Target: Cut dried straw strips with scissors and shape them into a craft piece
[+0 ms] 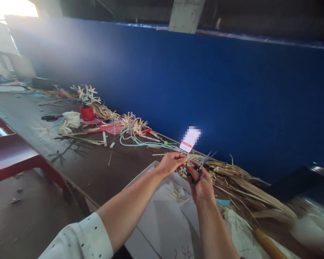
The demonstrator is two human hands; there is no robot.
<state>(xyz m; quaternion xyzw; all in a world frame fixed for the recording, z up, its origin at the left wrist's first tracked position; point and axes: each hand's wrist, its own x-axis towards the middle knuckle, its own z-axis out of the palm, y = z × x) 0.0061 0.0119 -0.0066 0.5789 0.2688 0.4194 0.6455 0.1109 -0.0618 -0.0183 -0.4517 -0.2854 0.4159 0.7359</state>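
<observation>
My left hand (172, 162) is closed, its fingertips pinching a small pale strip of dried husk or straw (188, 159). Close beside it, my right hand (202, 184) wraps round the black handles of a pair of scissors (196, 175), whose blades point up and to the right. The right fingertips also come near the pale strip; whether they touch it I cannot tell. Below both hands lies an open cardboard box (162, 207) with pale scraps (176, 193) in it. Behind the hands stands a lit phone (190, 139), its screen blurred out.
Dried husks (240, 176) lie along the right of the dark table (102, 174). Pale husk flowers (132, 122), light-blue cords (135, 142), a red thread spool (87, 113), a white cup (72, 118) and other scissors (50, 118) are at the left. A blue partition (232, 90) borders the back.
</observation>
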